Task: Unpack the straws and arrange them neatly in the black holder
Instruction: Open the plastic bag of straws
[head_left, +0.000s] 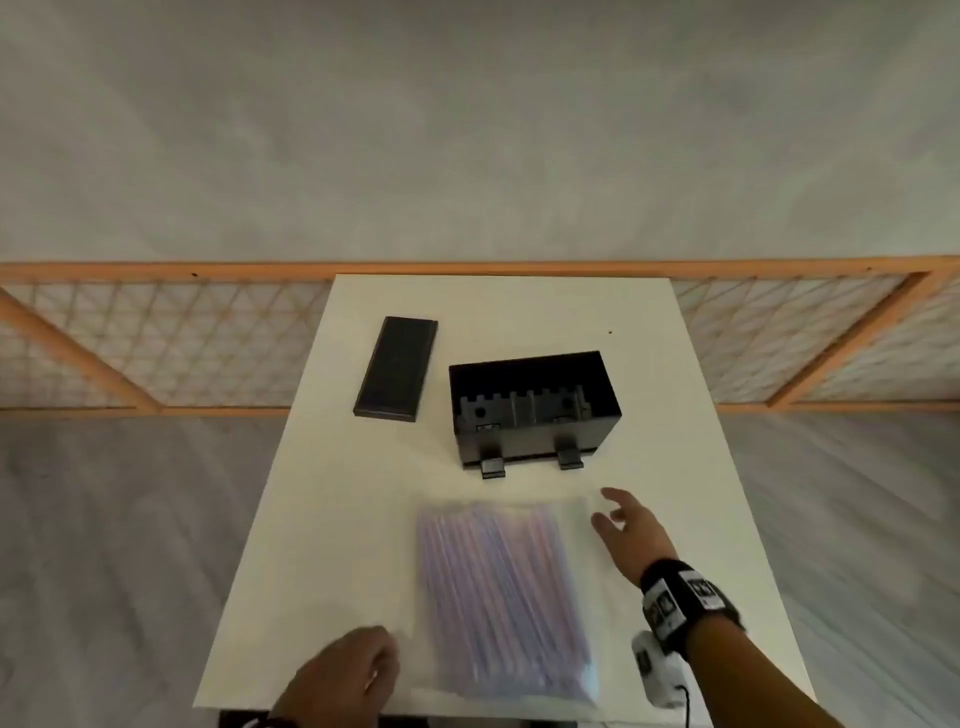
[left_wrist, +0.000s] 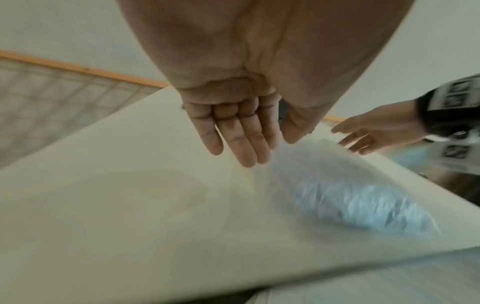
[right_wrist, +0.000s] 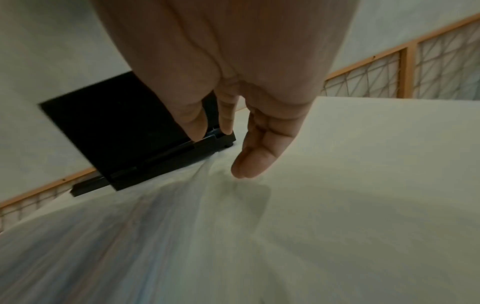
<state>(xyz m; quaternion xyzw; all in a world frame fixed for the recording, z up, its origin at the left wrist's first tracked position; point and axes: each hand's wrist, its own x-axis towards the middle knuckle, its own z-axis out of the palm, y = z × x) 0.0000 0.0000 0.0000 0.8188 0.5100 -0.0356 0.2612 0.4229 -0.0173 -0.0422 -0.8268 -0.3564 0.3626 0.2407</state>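
A clear plastic bag of bluish-purple straws (head_left: 506, 592) lies flat on the white table (head_left: 322, 519), near the front edge. The black holder (head_left: 535, 410) stands open-topped behind it, empty inside. My left hand (head_left: 358, 670) hovers at the bag's near left corner, fingers relaxed and straight in the left wrist view (left_wrist: 241, 135), holding nothing. My right hand (head_left: 621, 525) hangs open by the bag's far right corner, fingers spread just above the table (right_wrist: 249, 148). The bag (left_wrist: 350, 195) looks blurred in both wrist views (right_wrist: 116, 236).
The holder's flat black lid (head_left: 397, 369) lies on the table to the left of the holder. A wooden lattice rail (head_left: 156, 338) runs behind the table. Grey floor lies on both sides.
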